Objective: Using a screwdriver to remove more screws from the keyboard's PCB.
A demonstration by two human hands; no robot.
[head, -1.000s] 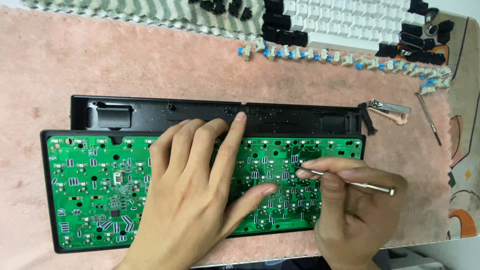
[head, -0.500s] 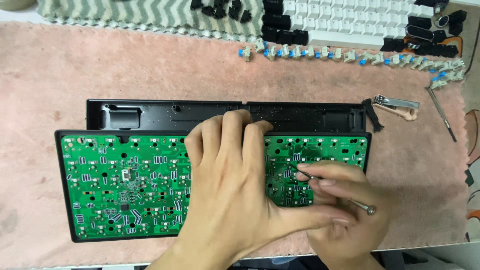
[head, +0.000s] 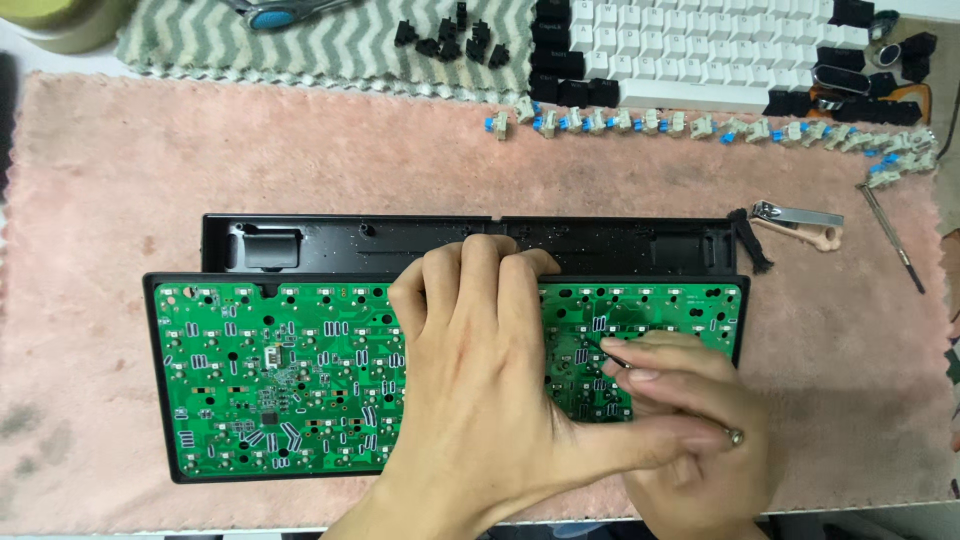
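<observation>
A green keyboard circuit board (head: 280,370) lies face down in its black frame on a pink mat. Behind it sits the black bottom case (head: 400,243). My left hand (head: 480,380) rests flat on the middle of the board, fingers curled over its far edge, thumb stretched to the right. My right hand (head: 690,420) pinches a thin metal tool (head: 610,357) whose tip touches the board's right part; my left thumb crosses over the tool's handle end.
A row of loose switches with blue stems (head: 700,128) lies beyond the case. Black and white keycaps (head: 700,40) sit on a zigzag cloth (head: 330,45). A nail clipper (head: 795,215) and a thin screwdriver (head: 895,238) lie at the right.
My left hand has slid right and curled its fingers over the board's far edge. My right hand has tucked in under the left thumb, with the tool's tip still on the board.
</observation>
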